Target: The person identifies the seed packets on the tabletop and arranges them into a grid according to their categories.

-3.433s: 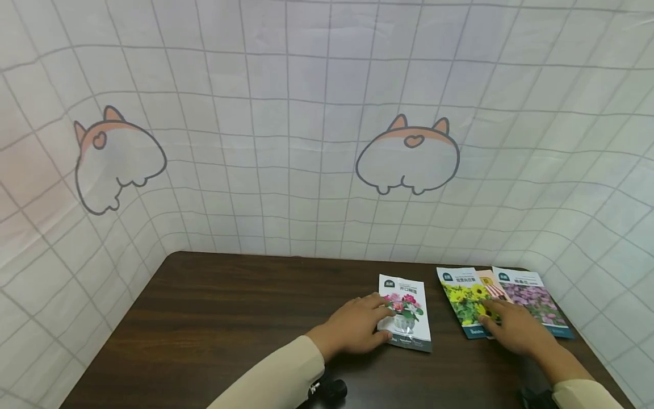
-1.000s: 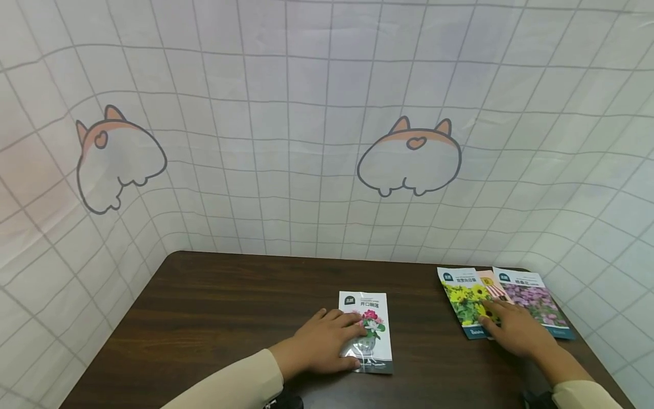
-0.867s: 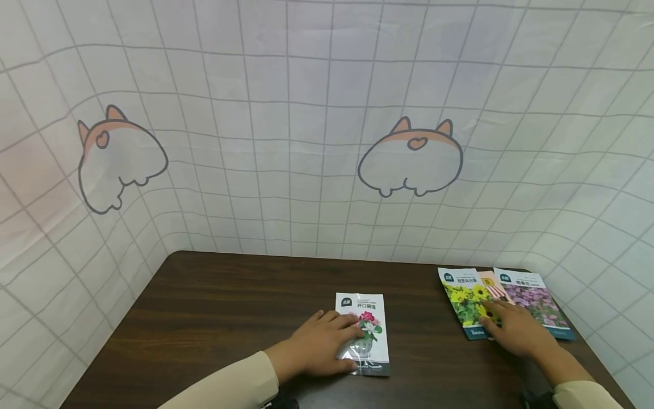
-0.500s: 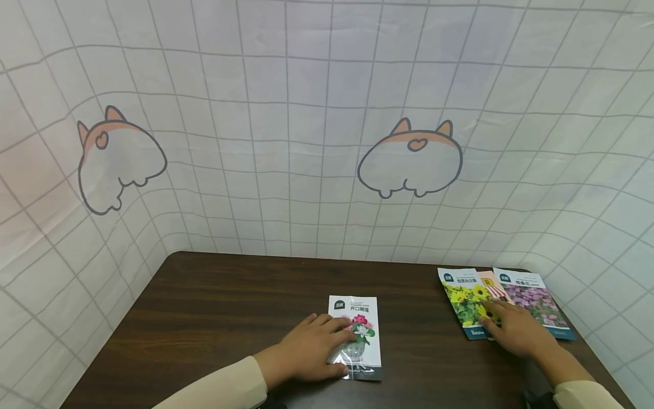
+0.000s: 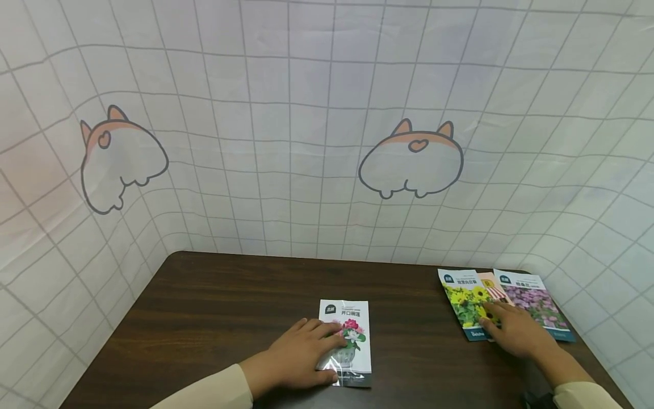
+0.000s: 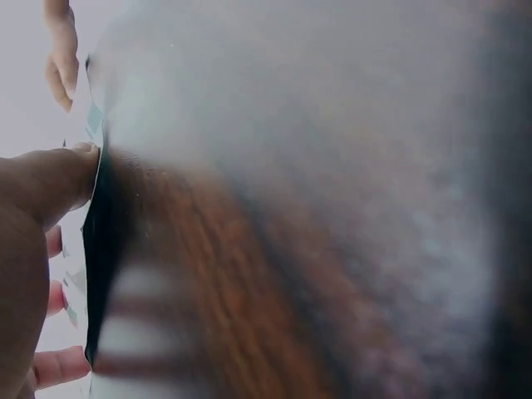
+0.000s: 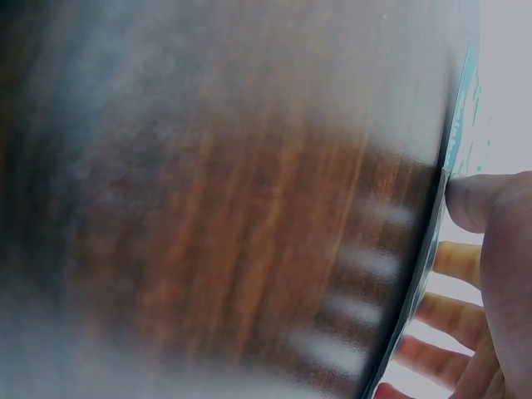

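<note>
A white seed packet (image 5: pixel 360 343) with pink flowers and a dark bottom band lies flat near the table's front middle. My left hand (image 5: pixel 301 355) rests on its left part, fingers spread and fairly straight; in the left wrist view the thumb (image 6: pixel 71 170) touches the packet's edge. At the right, a seed packet with yellow flowers (image 5: pixel 460 298) and one with purple flowers (image 5: pixel 536 298) overlap a striped pink packet (image 5: pixel 487 279) between them. My right hand (image 5: pixel 516 329) rests on the yellow-flower and pink packets, its fingertips touching them, thumb toward the left.
The dark brown wooden table (image 5: pixel 219 307) has a rounded back edge. Behind it and along both sides hangs a white grid-patterned curtain (image 5: pixel 286 142) with cartoon animal prints. The right-hand packets lie close to the table's right edge.
My left hand has slid the pink-flower packet leftward and toward me across the table, away from the other packets. My right hand has stayed in place on the right-hand packets.
</note>
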The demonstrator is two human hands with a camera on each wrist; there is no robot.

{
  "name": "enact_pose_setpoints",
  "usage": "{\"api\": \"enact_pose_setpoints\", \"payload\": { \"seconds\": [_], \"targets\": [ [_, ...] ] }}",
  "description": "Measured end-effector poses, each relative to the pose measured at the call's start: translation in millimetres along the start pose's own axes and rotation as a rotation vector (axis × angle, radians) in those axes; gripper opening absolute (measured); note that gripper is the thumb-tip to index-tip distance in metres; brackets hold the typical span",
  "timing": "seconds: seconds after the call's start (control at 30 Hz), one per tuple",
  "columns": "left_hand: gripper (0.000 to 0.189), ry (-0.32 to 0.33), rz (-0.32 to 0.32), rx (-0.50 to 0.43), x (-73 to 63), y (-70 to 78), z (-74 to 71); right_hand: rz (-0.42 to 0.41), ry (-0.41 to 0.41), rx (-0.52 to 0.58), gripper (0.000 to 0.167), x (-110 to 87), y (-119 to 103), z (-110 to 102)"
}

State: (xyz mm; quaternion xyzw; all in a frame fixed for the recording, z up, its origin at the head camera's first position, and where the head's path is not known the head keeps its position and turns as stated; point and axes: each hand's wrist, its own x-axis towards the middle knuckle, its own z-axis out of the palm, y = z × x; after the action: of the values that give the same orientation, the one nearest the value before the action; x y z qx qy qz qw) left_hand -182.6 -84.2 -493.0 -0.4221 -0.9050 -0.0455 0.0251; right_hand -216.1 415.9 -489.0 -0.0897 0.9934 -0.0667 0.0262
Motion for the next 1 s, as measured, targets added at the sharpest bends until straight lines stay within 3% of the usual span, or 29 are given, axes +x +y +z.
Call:
{"api": "enact_pose_setpoints", "payload": {
  "seconds": [0.63,1.0],
  "targets": [
    [0.060,0.003,-0.008,-0.035,-24.6,-6.8,-0.7,0.006,0.004,0.011,0.063,-8.9,-6,0],
    [0.058,0.048,0.013,-0.030,-41.5,-9.0,-1.4,0.019,0.002,-0.005,0.063,-10.0,-8,-2]
  ]
}}
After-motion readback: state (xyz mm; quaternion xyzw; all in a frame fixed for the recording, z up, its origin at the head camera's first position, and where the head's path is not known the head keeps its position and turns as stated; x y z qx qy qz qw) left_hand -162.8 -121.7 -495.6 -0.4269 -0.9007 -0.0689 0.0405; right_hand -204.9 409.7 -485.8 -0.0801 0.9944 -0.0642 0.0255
